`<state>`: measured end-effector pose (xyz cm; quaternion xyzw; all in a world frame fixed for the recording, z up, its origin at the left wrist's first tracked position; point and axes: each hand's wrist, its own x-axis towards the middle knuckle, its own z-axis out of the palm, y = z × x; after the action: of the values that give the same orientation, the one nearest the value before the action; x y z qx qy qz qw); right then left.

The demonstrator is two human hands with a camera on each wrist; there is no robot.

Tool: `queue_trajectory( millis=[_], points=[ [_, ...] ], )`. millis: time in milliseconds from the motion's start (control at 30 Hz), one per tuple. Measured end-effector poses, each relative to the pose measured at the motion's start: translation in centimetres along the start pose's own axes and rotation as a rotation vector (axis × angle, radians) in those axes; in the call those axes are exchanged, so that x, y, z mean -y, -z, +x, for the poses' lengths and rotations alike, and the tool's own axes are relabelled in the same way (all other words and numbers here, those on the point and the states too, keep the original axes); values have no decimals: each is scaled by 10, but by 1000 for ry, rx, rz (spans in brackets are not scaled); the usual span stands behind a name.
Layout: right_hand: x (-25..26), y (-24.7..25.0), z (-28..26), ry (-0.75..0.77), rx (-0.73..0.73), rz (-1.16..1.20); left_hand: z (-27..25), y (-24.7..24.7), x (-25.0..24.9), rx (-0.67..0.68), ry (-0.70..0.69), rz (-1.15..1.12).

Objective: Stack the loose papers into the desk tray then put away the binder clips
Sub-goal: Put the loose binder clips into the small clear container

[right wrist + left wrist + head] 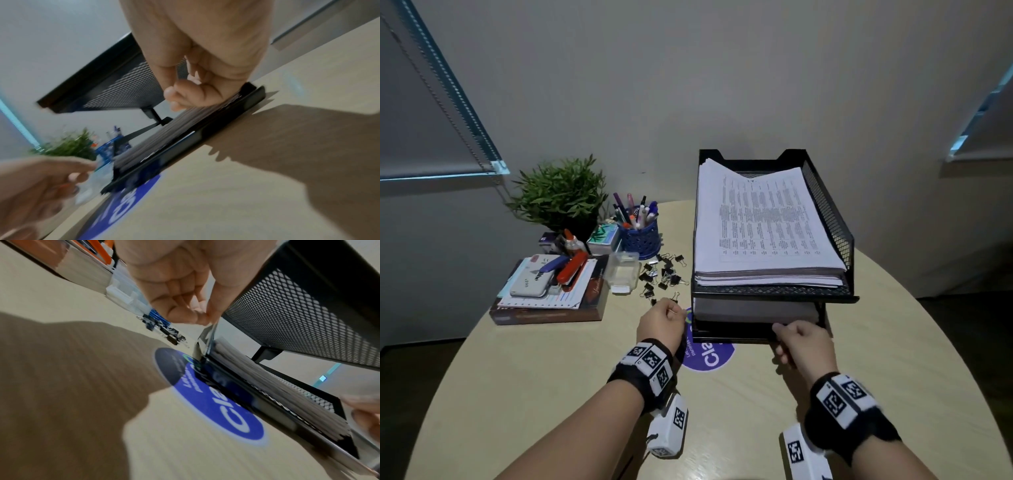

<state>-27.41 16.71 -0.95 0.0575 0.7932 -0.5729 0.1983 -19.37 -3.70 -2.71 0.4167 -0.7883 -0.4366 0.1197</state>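
Note:
A black two-tier mesh desk tray (839,222) stands at the right of the round table. Printed papers (767,226) fill its upper tier, and a thick paper stack (753,310) lies in the lower tier. My left hand (664,318) is at the lower tier's front left corner. In the left wrist view its fingertips (197,318) pinch a sheet corner that curls up from the stack (267,382). My right hand (801,342) grips the stack's front edge near the right corner, fingers curled. Black binder clips (662,274) lie scattered beside a clear plastic box (623,272).
A potted plant (561,192), a blue pen cup (640,236) and a book pile with staplers (551,287) crowd the back left. A purple round sticker (710,356) lies under the tray's front. The wall is close behind.

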Motion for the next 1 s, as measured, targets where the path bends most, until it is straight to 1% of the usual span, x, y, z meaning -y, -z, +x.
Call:
queue_trajectory(
  millis=[100,167,233,300,367,400,467,567,667,767,900,1000],
  points=[
    [-2,-30,-20,34,145,-21,8,15,13,-20,33,-19],
    [0,-50,-29,69,233,-75,18,26,22,-28,49,34],
    [0,-70,-33,119,275,-138,30,35,31,-23,25,115],
    [1,-90,-34,174,297,-213,42,42,37,30,-28,192],
    [2,-110,-35,184,325,-258,51,44,42,155,-100,297],
    [3,-119,-36,182,329,-287,55,43,42,219,-134,364],
    [6,-136,-35,175,332,-375,62,41,41,290,-218,494],
    [13,-156,-32,177,329,-555,73,39,38,351,-335,628],
    [24,-171,-25,151,270,-703,82,42,37,369,-377,719],
    [37,-184,-18,144,227,-801,89,44,38,351,-392,743],
    [49,-201,-9,175,193,-922,97,49,45,357,-358,706],
    [52,-210,0,193,186,-978,100,53,55,396,-406,708]
  ],
)
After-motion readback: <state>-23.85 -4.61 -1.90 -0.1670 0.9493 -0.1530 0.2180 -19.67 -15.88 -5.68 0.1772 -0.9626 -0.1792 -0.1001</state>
